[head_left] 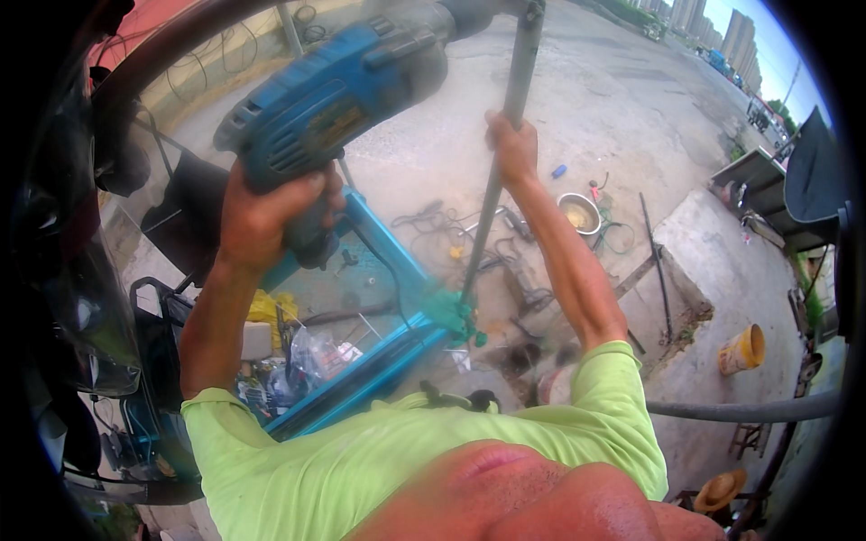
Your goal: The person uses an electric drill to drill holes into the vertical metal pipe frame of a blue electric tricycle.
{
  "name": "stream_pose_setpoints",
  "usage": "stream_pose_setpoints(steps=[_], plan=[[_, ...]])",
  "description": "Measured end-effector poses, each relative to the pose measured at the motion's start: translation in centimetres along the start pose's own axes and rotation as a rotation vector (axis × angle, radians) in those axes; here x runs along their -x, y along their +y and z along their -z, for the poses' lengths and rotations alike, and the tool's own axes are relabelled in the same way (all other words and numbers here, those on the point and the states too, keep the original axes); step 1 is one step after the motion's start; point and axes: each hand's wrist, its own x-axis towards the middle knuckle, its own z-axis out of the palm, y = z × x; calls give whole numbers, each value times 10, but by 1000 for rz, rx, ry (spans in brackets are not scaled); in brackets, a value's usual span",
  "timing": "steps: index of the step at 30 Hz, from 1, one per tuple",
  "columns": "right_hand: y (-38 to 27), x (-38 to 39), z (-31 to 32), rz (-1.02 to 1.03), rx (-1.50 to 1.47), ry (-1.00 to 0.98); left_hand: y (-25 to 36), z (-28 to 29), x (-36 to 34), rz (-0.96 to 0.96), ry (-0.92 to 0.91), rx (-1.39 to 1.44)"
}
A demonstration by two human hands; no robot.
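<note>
My left hand (271,216) is closed round the handle of a blue and dark grey power drill (316,117), raised at the upper left. Its nose points up and right, beside the top of a long grey metal pole (523,77); whether the two touch I cannot tell. Wrapped round that slanting pole is my right hand (514,151), at about the height of the drill's body. The pole runs down to a green piece of cloth or plastic (448,311). A power cord (379,261) hangs below the drill. The drill's tip lies at the picture's edge and is hard to make out.
Below my left arm is a blue cargo bed (383,227) holding bags and small parts. Tools and cables litter the ground around a metal bowl (578,200). A yellow bucket (741,351) stands right, near a long dark rod (658,270). A curved dark frame crosses the upper left.
</note>
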Motion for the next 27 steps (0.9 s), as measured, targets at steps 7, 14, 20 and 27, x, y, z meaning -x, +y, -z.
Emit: stream_pose_setpoints(steps=[7,14,20,27], plan=[[-2,3,-2,-5,26,4,-1,3,1,11,9,-18],[0,1,0,-11,25,-3,-2,2,0,10,15,-17],[5,-2,1,-2,38,2,0,1,0,18,35,-51],[3,0,-1,6,15,29,-2,1,-1,-2,21,-50]])
